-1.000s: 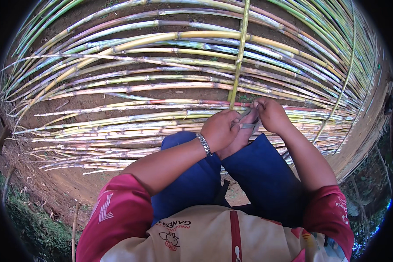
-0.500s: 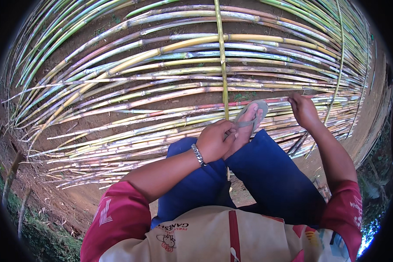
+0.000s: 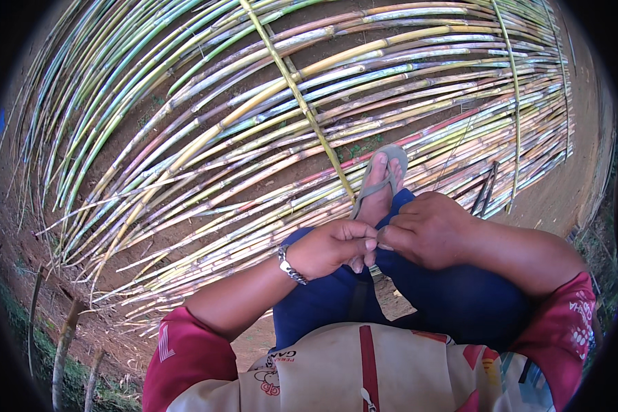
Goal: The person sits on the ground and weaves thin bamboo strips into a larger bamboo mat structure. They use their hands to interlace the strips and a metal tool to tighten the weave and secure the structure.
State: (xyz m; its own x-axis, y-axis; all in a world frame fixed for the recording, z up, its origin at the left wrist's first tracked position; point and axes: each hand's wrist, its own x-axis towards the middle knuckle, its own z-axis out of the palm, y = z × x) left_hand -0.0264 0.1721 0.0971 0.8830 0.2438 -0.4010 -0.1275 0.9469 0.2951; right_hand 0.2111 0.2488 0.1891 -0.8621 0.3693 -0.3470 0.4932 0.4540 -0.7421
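Observation:
My left hand (image 3: 328, 248), with a silver chain bracelet (image 3: 292, 266) on its wrist, and my right hand (image 3: 426, 230) meet over my blue-trousered lap. Thumb and fingers of both are pinched, their tips nearly touching. Whatever lies between them is too small to make out. A thin dark strand (image 3: 456, 152) runs over the canes just beyond my right hand; I cannot tell whether it reaches the fingers. My sandalled foot (image 3: 378, 196) rests on the long jointed canes (image 3: 254, 226), beside the end of a yellow-green crosswise cane (image 3: 302, 103).
More crosswise canes (image 3: 515, 103) lie over the row at the right. Two short dark sticks (image 3: 486, 189) lie near my right forearm. Wooden stakes (image 3: 65, 347) stand at the lower left by green growth. Bare brown soil (image 3: 539, 185) borders the canes.
My right hand has come back from the canes at the right to meet my left hand over my lap. The view has turned, so the canes appear tilted.

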